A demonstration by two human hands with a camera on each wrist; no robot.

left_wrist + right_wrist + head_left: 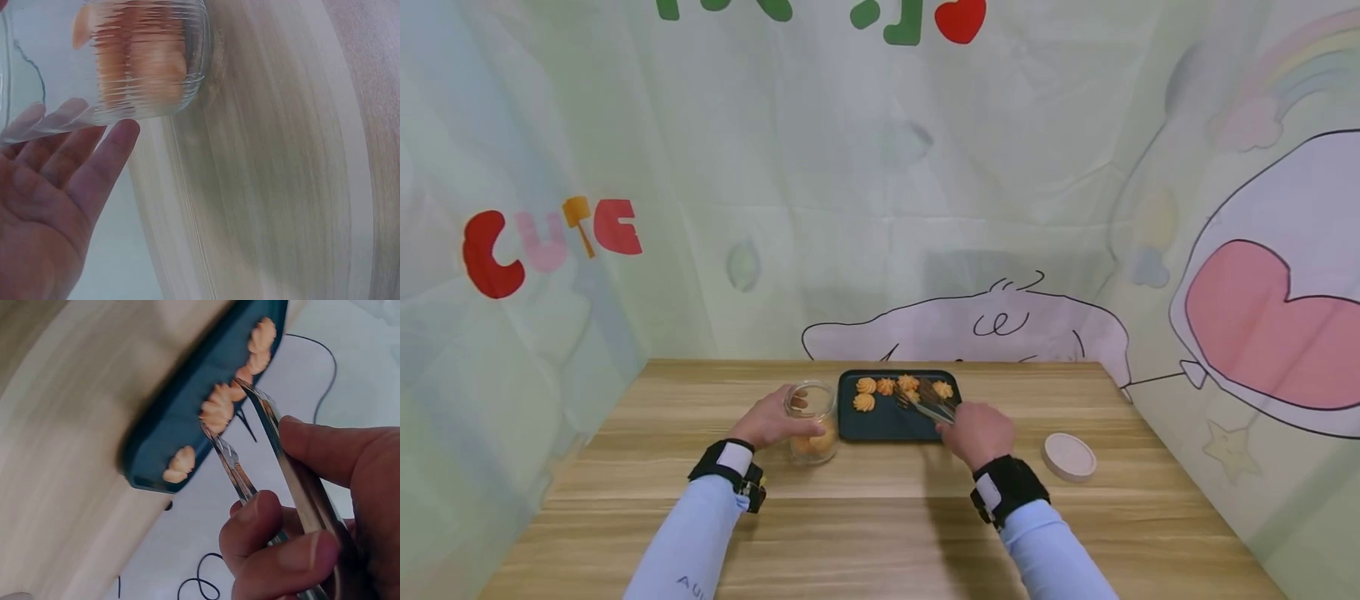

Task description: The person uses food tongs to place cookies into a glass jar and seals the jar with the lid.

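Observation:
My left hand (775, 419) holds a clear glass jar (830, 417), thumb on the near side and fingers behind. Piped cookies (144, 56) lie in the bottom of the jar, which is uncapped and stands just left of a dark tray (887, 427). Metal tongs (934, 411) are in my right hand (981, 435), the thumb on one arm and curled fingers on the other. In the right wrist view the spread tong tips reach either side of a swirled cookie (217, 409) on the tray. Several more cookies (865, 403) sit along the tray's far and left parts.
A round, pale lid (1070, 456) lies on the wooden table (865, 533), right of my right hand. Behind the table's far edge hangs a printed curtain (850, 208) with cartoon drawings.

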